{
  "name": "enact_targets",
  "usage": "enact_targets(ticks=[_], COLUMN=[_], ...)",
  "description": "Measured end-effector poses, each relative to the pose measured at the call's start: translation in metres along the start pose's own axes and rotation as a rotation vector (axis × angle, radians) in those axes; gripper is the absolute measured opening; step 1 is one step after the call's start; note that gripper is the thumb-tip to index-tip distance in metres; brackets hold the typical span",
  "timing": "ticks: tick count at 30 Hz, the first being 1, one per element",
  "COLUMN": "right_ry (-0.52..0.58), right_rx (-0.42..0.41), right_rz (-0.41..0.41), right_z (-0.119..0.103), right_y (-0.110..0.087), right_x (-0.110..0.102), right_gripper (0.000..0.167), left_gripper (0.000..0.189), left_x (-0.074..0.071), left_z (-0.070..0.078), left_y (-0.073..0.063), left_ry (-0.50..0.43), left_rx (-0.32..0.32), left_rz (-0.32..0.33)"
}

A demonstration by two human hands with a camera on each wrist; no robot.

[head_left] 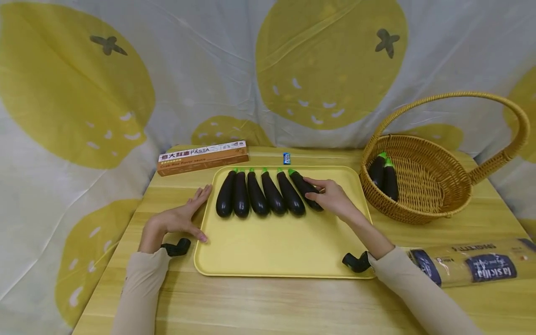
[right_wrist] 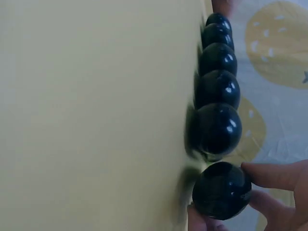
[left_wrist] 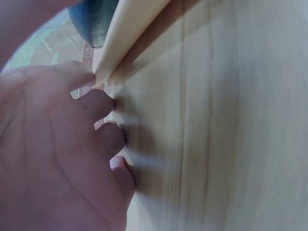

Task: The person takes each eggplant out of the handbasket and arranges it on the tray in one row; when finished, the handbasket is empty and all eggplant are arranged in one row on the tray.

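Note:
Several dark eggplants lie side by side in a row on the yellow tray, green stems toward its far rim. My right hand pinches the rightmost eggplant between thumb and fingers; it slants beside the row. In the right wrist view the rounded end of this held eggplant shows, a small gap from its neighbour. My left hand rests at the tray's left rim, fingers spread and thumb over the edge. The left wrist view shows its fingertips close to the wooden table, beside the tray's side.
A wicker basket with a tall handle stands right of the tray, two eggplants inside. A spaghetti packet lies at front right. Behind the tray are a pasta box and a small blue packet.

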State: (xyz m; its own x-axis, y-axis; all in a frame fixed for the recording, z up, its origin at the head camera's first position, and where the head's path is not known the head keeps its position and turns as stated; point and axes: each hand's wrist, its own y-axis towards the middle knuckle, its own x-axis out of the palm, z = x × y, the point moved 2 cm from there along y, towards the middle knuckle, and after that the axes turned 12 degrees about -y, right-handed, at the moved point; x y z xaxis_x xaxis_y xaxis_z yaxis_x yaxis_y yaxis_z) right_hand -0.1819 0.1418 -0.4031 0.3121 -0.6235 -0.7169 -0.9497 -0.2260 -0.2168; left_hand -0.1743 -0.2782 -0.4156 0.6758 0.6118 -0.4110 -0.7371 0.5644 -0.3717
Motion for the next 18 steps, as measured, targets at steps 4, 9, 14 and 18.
enact_targets(ticks=[4, 9, 14, 18], right_ry=[-0.102, -0.16, -0.12, -0.114], right_rx=[-0.041, -0.09, -0.106, -0.12], right_rz=[0.07, 0.067, -0.022, -0.039], right_z=[0.0006, 0.0014, 0.0017, 0.0013], right_y=[0.0031, 0.0025, 0.002, 0.0009], right_x=[0.0058, 0.0078, 0.0072, 0.0064], right_gripper=[0.054, 0.053, 0.053, 0.053], left_gripper=[0.147, 0.148, 0.148, 0.148], left_x=[-0.0006, -0.0017, -0.002, -0.0012], left_z=[0.0, -0.0011, -0.0012, -0.0002], left_y=[-0.0009, 0.0, 0.0003, -0.0002], left_ry=[-0.001, 0.004, 0.0, -0.01], left_rx=[0.001, -0.009, -0.012, -0.011], left_rz=[0.0, 0.004, 0.005, 0.001])
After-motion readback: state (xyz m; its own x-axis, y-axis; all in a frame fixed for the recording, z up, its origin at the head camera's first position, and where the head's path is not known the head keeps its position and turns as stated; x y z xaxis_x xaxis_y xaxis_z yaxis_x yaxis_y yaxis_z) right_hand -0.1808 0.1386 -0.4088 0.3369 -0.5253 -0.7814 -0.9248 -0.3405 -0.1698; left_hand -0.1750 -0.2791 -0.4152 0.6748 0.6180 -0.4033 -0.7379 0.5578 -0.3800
